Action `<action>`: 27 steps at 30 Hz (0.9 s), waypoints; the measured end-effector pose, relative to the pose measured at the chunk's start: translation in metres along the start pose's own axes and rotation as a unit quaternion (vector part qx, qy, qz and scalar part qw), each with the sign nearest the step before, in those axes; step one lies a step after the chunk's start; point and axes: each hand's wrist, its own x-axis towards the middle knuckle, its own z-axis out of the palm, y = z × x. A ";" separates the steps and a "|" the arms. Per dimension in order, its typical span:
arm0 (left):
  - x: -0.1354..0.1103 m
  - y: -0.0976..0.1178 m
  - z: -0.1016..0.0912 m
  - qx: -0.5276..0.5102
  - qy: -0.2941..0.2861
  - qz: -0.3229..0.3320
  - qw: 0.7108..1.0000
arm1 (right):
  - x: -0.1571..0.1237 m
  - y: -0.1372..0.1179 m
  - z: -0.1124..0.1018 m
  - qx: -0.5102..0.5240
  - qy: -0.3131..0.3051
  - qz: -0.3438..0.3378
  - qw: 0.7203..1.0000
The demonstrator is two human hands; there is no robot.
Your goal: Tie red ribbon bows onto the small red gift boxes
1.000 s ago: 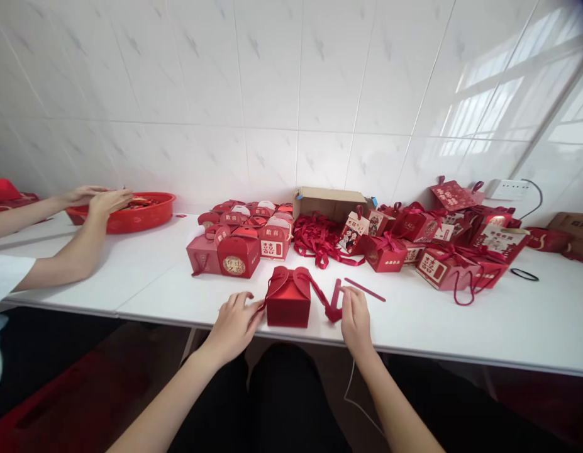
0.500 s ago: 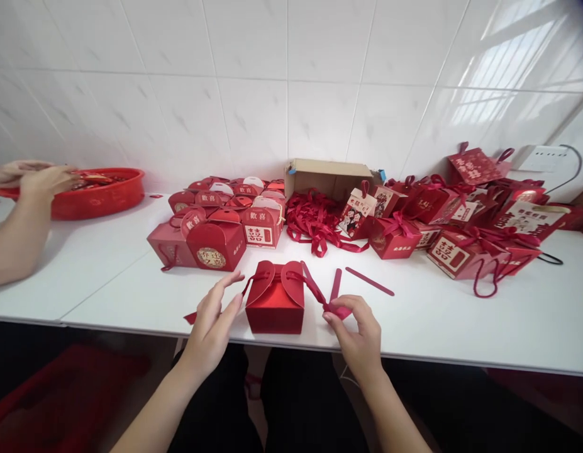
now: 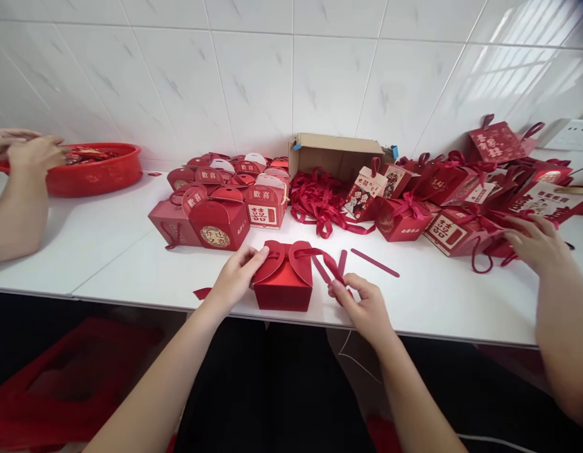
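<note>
A small red gift box (image 3: pixel 284 292) stands upright near the table's front edge, its rounded top flaps folded together. A dark red ribbon (image 3: pixel 327 258) runs through the flap slots; one tail pokes out left of the box. My left hand (image 3: pixel 237 274) is closed against the box's upper left flap, where the ribbon comes out; whether its fingers also pinch the ribbon is hidden. To the right of the box, my right hand (image 3: pixel 364 305) pinches the ribbon's other end between thumb and fingers. Narrow red strips (image 3: pixel 375 263) lie just behind that hand.
Several red boxes (image 3: pixel 220 223) stand back left. A cardboard carton (image 3: pixel 341 151) with loose ribbons (image 3: pixel 319 201) lies behind; tied boxes (image 3: pixel 404 220) crowd the right. One person's hands (image 3: pixel 34 154) are at a red basin (image 3: pixel 97 179); another hand (image 3: pixel 531 245) reaches in at right.
My left hand has moved from beside the box onto its left flap. My right hand keeps hold of the ribbon. Another person's hand has come in at right, and the view has shifted.
</note>
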 end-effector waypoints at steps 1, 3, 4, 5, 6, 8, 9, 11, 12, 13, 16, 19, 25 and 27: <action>-0.001 0.002 -0.001 0.010 -0.023 -0.010 1.000 | 0.004 -0.005 -0.004 0.052 -0.005 0.018 0.998; -0.003 0.006 -0.004 0.023 -0.051 -0.018 0.998 | 0.012 -0.016 -0.011 0.168 0.005 0.048 0.985; -0.003 0.008 -0.006 0.030 -0.055 -0.015 0.998 | 0.016 -0.020 -0.015 0.218 0.018 0.057 0.974; -0.004 0.010 -0.008 0.037 -0.054 -0.009 0.998 | 0.021 -0.023 -0.018 0.256 0.030 0.061 0.964; -0.004 0.012 -0.010 0.042 -0.050 -0.001 0.998 | 0.025 -0.026 -0.020 0.280 0.036 0.063 0.957; -0.004 0.015 -0.013 0.051 -0.034 0.012 0.998 | 0.031 -0.028 -0.023 0.290 0.033 0.061 0.954; -0.004 0.015 -0.014 0.053 -0.026 0.019 0.998 | 0.034 -0.027 -0.023 0.286 0.031 0.057 0.956; -0.003 0.016 -0.017 0.051 -0.014 0.033 0.998 | 0.037 -0.023 -0.022 0.286 0.033 0.046 0.957; -0.003 0.016 -0.018 0.052 -0.010 0.041 0.998 | 0.038 -0.020 -0.021 0.297 0.040 0.044 0.953; -0.002 0.015 -0.019 0.056 -0.007 0.047 0.997 | 0.038 -0.017 -0.020 0.313 0.050 0.049 0.947; 0.001 0.007 -0.021 0.095 0.000 0.065 0.993 | 0.033 -0.002 -0.013 0.342 0.087 0.103 0.930; 0.001 -0.008 -0.023 0.151 0.066 0.086 0.983 | 0.023 0.014 -0.007 0.291 0.141 0.151 0.934; -0.032 -0.026 -0.029 0.341 0.148 0.110 0.922 | 0.001 0.023 -0.007 0.045 0.166 0.118 0.978; -0.044 -0.025 -0.029 0.382 0.044 0.050 0.922 | -0.004 0.014 -0.006 0.016 0.120 0.092 0.988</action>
